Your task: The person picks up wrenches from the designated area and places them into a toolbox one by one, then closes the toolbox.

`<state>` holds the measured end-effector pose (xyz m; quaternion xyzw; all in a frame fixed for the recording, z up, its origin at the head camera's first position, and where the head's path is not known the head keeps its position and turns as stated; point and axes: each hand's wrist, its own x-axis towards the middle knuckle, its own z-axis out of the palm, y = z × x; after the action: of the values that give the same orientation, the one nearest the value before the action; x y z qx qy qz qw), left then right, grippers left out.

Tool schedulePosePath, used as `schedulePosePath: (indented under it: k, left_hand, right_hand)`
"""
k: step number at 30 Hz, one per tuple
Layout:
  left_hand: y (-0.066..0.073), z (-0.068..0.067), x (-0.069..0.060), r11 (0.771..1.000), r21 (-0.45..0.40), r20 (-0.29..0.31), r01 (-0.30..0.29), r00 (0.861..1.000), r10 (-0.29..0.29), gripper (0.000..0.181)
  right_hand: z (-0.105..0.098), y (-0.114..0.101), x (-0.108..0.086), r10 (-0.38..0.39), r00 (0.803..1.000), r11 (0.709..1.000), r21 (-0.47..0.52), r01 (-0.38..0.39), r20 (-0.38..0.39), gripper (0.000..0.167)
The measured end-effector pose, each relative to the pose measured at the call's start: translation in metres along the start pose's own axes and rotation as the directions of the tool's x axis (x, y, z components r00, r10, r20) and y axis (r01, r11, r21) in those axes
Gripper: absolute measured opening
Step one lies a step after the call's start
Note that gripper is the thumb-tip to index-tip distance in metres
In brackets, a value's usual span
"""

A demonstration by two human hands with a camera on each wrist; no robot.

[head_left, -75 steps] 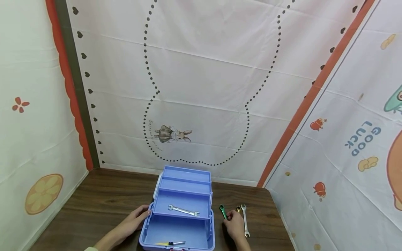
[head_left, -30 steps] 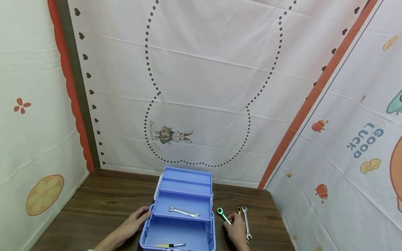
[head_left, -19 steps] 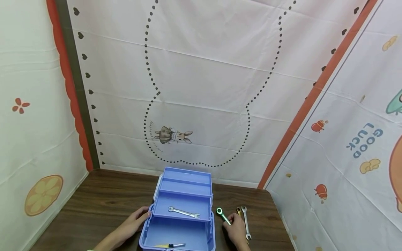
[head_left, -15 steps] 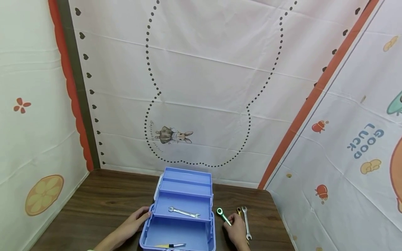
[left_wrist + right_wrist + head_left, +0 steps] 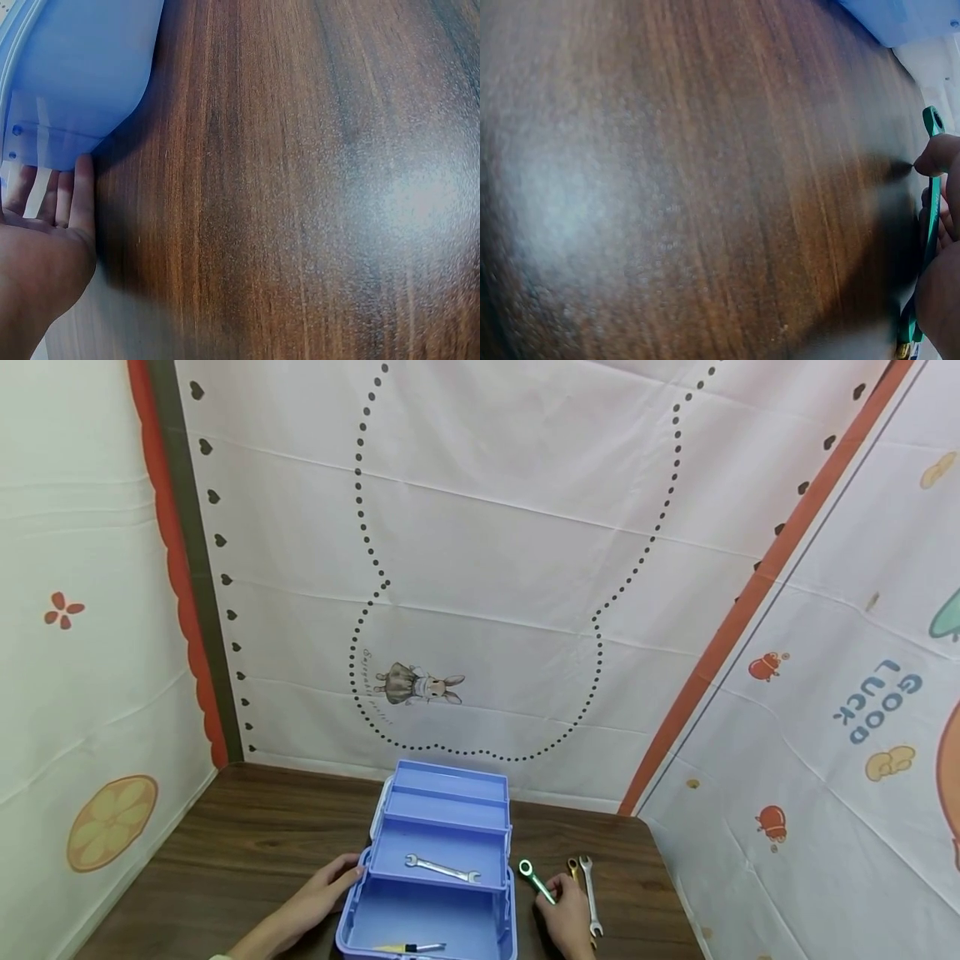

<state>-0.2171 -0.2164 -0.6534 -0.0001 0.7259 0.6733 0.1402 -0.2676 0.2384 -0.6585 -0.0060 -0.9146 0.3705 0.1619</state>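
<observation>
My right hand (image 5: 566,917) holds a green ratchet wrench (image 5: 536,881) at the right of the blue toolbox, its ring end tilted up off the table. In the right wrist view the green wrench (image 5: 932,217) runs between thumb and fingers. My left hand (image 5: 318,893) rests against the toolbox's (image 5: 347,920) left side, thumb at the rim; the left wrist view shows fairly straight fingers (image 5: 84,195) touching the blue wall. A silver open-ended wrench (image 5: 442,868) lies in the middle tray. A yellow-handled screwdriver (image 5: 408,947) lies in the bottom compartment.
Right of my right hand lie a silver double-ended wrench (image 5: 591,897) and a yellow ratchet wrench (image 5: 573,868), partly covered by the hand. The dark wooden table (image 5: 262,827) is bordered by printed cloth walls (image 5: 487,568) at the back and sides.
My right hand has lifted the green wrench's ring end and turned it slightly toward the toolbox; over the last half second it has hardly moved. The left hand has stayed at the toolbox.
</observation>
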Motion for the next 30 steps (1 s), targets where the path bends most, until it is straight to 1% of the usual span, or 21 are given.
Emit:
schedulePosePath:
  k: [4, 15, 23, 30]
  left_hand:
    - [-0.0001, 0.0001, 0.0011, 1.000, 0.010, -0.008, 0.003, 1.000, -0.002, 0.073]
    - [0.0007, 0.0002, -0.0002, 1.000, 0.010, -0.004, -0.002, 1.000, 0.002, 0.072]
    - [0.0007, 0.0004, 0.0001, 1.000, 0.015, -0.018, 0.006, 1.000, -0.006, 0.072]
    - [0.0004, -0.0012, -0.0006, 1.000, -0.002, 0.008, -0.009, 1.000, 0.009, 0.071]
  right_hand:
    - [0.0004, 0.0011, 0.0001, 0.003, 1.000, 1.000, 0.013, -0.003, -0.003, 0.023]
    - [0.0028, 0.0054, -0.0007, 0.002, 0.999, 1.000, 0.026, -0.001, -0.033, 0.025]
    - [0.0021, 0.0026, -0.0018, -0.011, 0.999, 1.000, 0.019, 0.012, -0.037, 0.025]
    - [0.0018, 0.0004, -0.0026, -0.014, 0.999, 1.000, -0.005, 0.013, -0.037, 0.025]
